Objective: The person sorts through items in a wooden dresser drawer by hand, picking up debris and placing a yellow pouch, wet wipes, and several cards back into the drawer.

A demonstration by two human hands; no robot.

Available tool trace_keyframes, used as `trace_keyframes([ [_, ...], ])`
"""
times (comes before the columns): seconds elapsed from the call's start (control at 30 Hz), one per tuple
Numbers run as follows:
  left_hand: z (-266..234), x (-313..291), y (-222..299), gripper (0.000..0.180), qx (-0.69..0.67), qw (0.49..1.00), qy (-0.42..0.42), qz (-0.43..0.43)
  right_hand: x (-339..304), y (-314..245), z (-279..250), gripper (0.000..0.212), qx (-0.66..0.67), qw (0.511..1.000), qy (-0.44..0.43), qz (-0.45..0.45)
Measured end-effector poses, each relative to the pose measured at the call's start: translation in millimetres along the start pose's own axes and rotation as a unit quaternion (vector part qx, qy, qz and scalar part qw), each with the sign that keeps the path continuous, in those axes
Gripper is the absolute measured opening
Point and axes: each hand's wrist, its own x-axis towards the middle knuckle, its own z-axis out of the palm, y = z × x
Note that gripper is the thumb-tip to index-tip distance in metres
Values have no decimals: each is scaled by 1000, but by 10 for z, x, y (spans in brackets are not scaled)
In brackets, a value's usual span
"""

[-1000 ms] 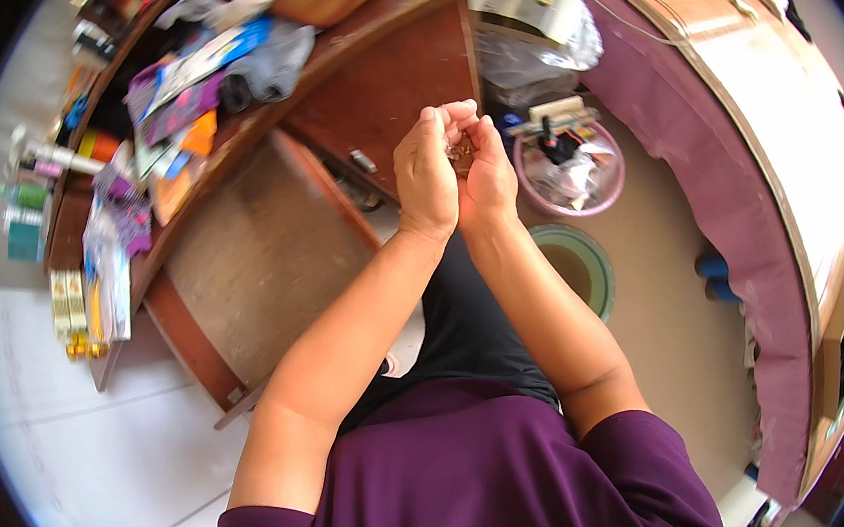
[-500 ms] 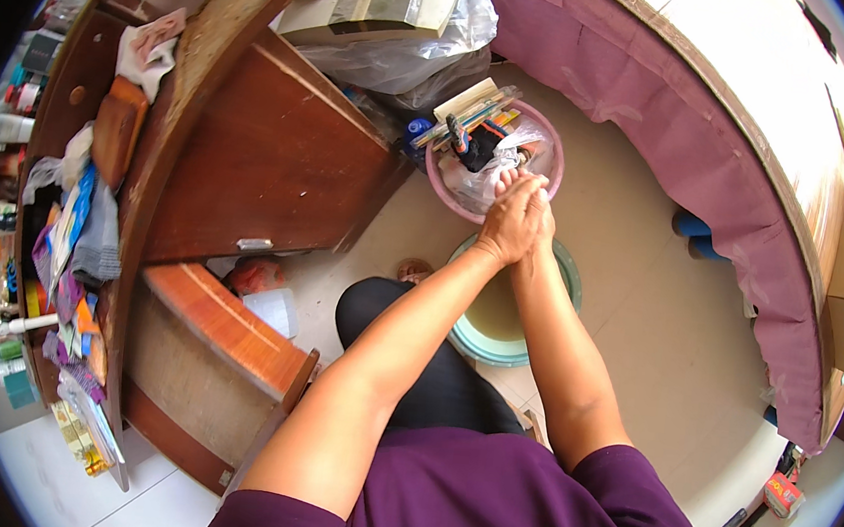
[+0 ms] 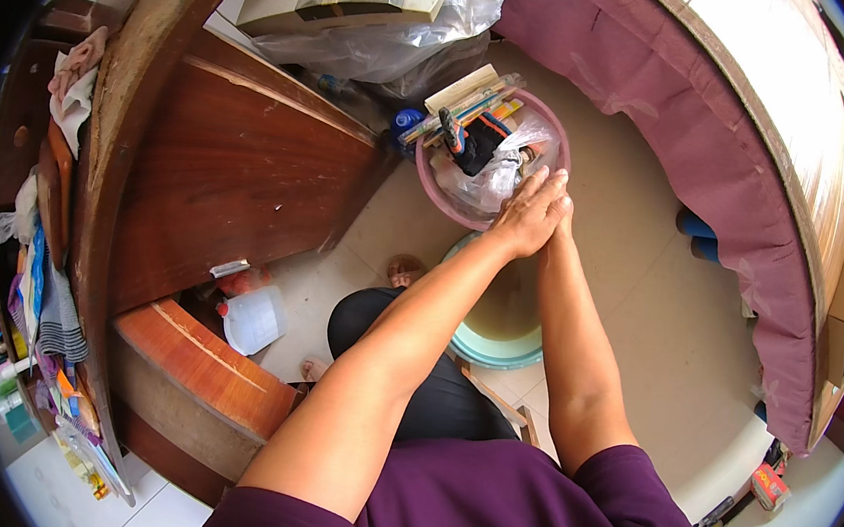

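My left hand (image 3: 524, 220) lies flat against my right hand (image 3: 563, 219), its fingers stretched out toward the far side. Most of my right hand is hidden behind the left, its fingers included. No object shows between them. Below the hands stands a light green basin (image 3: 496, 352) holding cloudy brownish water, partly covered by my forearms. Just beyond the fingertips is a pink round bin (image 3: 435, 196), lined with a clear plastic bag (image 3: 494, 182). A black item with orange trim (image 3: 483, 140) and several thin sticks or strips (image 3: 477, 98) fill its top.
At the left rises a brown wooden cabinet (image 3: 240, 167) with cluttered cloths (image 3: 61, 317) beside it. A translucent white container (image 3: 256, 319) lies on the floor near an open drawer (image 3: 204, 345). A table with a purple cloth skirt (image 3: 692, 157) curves along the right. Blue cylinders (image 3: 702, 236) poke out beneath it.
The left hand's fingers, earlier wrapped over the right hand, now lie straight. Both hands shifted slightly right and nearer. The view has turned, showing more of the white container.
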Motion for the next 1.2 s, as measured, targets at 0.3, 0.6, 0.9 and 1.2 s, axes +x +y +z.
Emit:
trace_keyframes([
  [0.3,-356,-88,-76,39,-18,992,122,36,-65,-401,402,14,-670,612,-9,-419],
  [0.6,-913,-422,101,27,74,997,7,0,375,-421,670,21,-907,346,-14,-239],
  [0.9,-1124,-695,355,26,57,996,-9,70,377,-626,759,18,-931,267,-43,-247],
  [1.2,-1312,-897,479,24,64,989,31,133,-28,-586,605,13,-766,461,26,-446],
])
